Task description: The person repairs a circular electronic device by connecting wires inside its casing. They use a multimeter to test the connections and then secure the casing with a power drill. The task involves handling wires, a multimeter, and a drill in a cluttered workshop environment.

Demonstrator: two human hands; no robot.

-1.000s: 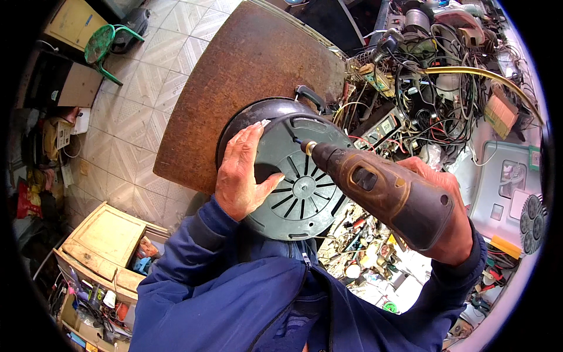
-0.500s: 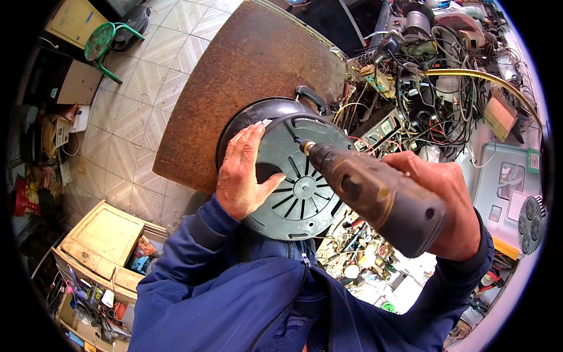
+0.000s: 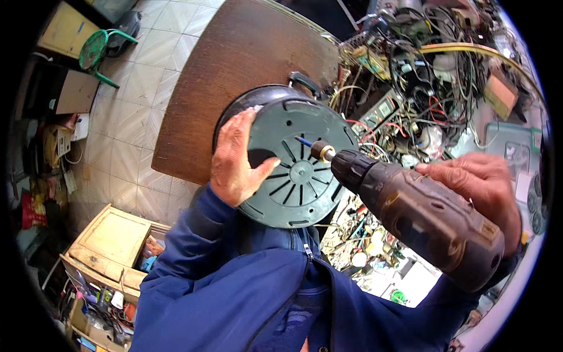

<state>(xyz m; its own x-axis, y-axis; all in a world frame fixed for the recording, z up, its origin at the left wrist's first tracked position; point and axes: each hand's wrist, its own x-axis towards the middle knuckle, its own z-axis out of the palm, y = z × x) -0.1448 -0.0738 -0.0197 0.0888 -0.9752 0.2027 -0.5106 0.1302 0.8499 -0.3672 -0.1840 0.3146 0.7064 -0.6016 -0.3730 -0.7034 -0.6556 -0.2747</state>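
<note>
An upended round appliance shows its dark green-grey plastic base (image 3: 275, 202), with slots fanning out from the centre and several holes near the rim. Its black body (image 3: 240, 111) and a black side handle (image 3: 305, 84) show behind. My left hand (image 3: 237, 158) grips the left edge of the base, thumb lying over the face and fingers along the rim. In my right hand (image 3: 478, 185), closed round the grip, is a worn brown-black power drill (image 3: 428, 217). Its bit (image 3: 303, 141), blue near the tip, points left across the base; whether it touches is unclear.
A brown wooden tabletop (image 3: 234, 53) lies beneath the appliance. Tangled cables and parts (image 3: 434, 76) crowd the far right, with a meter (image 3: 381, 111) among them. Small parts litter the area below the drill. A wooden drawer cabinet (image 3: 111, 240) stands at lower left, a green stool (image 3: 94, 50) at far left.
My right hand has drawn the drill to the right and slightly down, taking the bit off the spot near the base's upper rim. My left hand keeps its hold.
</note>
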